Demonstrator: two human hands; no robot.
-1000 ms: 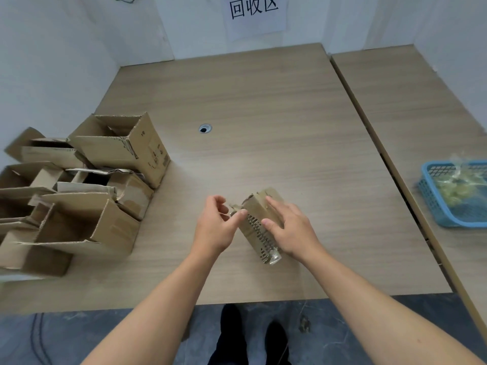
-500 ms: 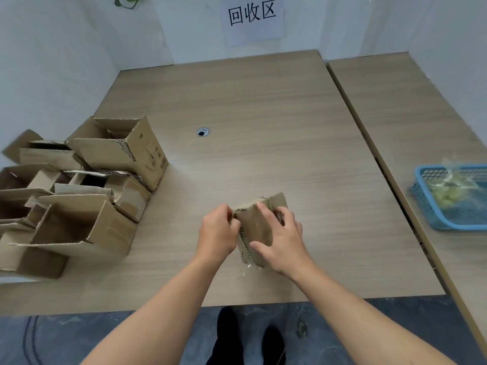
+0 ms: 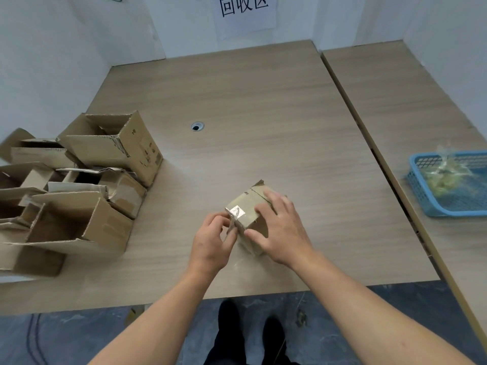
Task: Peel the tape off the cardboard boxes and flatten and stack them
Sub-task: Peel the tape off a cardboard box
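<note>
A small brown cardboard box (image 3: 246, 210) stands on the wooden table (image 3: 237, 114) near its front edge. Clear shiny tape (image 3: 236, 212) covers the box's near left corner. My left hand (image 3: 212, 239) pinches a loose strip of that tape at the box's left edge. My right hand (image 3: 280, 230) lies over the box's right side, fingers spread across the top and thumb against the near face, holding it steady.
A heap of several opened cardboard boxes (image 3: 79, 185) fills the table's left side. A cable hole (image 3: 197, 126) sits mid-table. On the adjoining right table (image 3: 395, 106) stands a blue plastic basket (image 3: 432, 206) with crumpled clear tape inside. A paper sign (image 3: 243, 11) hangs on the back wall.
The small box has been turned, so a taped corner now faces me. My left hand has taken hold of the tape strip, and my right hand has shifted onto the box's top and side.
</note>
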